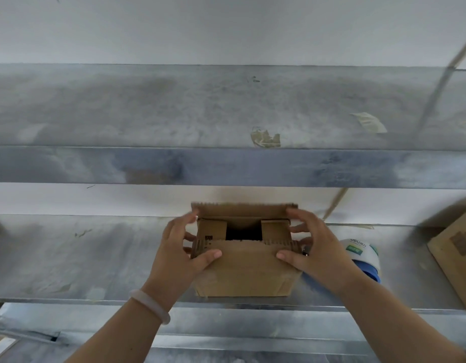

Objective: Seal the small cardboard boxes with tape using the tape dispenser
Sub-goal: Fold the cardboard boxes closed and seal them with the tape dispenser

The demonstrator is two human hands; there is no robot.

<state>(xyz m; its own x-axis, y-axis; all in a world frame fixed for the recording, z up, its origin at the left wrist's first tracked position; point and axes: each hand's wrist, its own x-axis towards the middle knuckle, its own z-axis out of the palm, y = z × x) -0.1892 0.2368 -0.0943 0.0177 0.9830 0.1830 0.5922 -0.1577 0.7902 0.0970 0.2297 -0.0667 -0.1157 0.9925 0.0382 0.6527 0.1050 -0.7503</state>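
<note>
Left wrist: a pale bangle (150, 307) sits on it, nearest the camera, below and left of the box.
Left hand (179, 247): wrapped round the left end of the small cardboard box (243, 268), thumb pressing the near flap, fingers (188, 235) curled against the side wall.
Right hand (315, 247): mirrors it on the right end, thumb on the near flap, fingers closed around the right wall.
Box: stands on the metal surface (82, 258), close to its near edge, long axis running left to right between the two hands.
Flaps: the near flap is folded partly over the opening; the two end flaps are down; the far flap (243, 206) stands upright behind a dark gap.
Tape dispenser (364, 256): blue and white, just right of the box, partly hidden behind the right hand, so that hand is the nearer one.
Next move, as I judge: fold the far flap toward the near one to close the gap, then reach right for the dispenser.
Second carton (457, 252): farther right of the box, at the frame edge.
Shelf beam (226, 166): above and behind the box.
</note>
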